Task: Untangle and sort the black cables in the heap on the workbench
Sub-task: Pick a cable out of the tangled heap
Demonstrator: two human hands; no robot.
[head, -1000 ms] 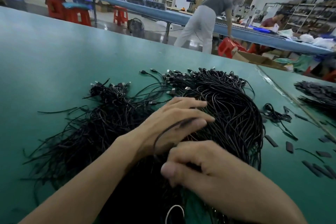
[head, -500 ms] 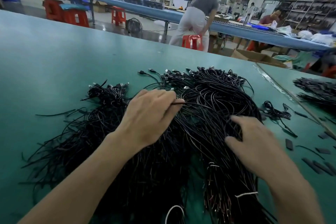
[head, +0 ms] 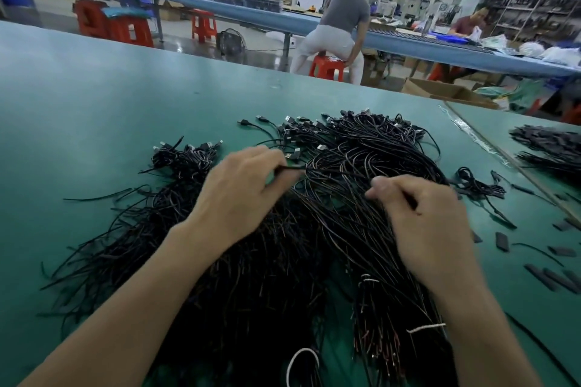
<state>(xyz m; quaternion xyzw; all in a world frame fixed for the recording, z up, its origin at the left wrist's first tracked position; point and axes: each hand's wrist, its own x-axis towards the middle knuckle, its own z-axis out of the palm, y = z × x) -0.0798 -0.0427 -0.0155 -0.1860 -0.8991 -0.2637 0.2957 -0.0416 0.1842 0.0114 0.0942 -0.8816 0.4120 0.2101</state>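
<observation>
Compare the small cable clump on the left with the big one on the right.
The left clump is smaller and thinner; the right clump is bulkier. The left clump's strands splay loosely over the workbench; the right clump's arch in dense loops. Both are black, plugs at the far end.

Black cables heaped on a plain teal-green workbench, red stools behind.

a factory assembly floor. long blue workbenches cross the upper frame, with red plastic stools and stocked shelving at upper right.
</observation>
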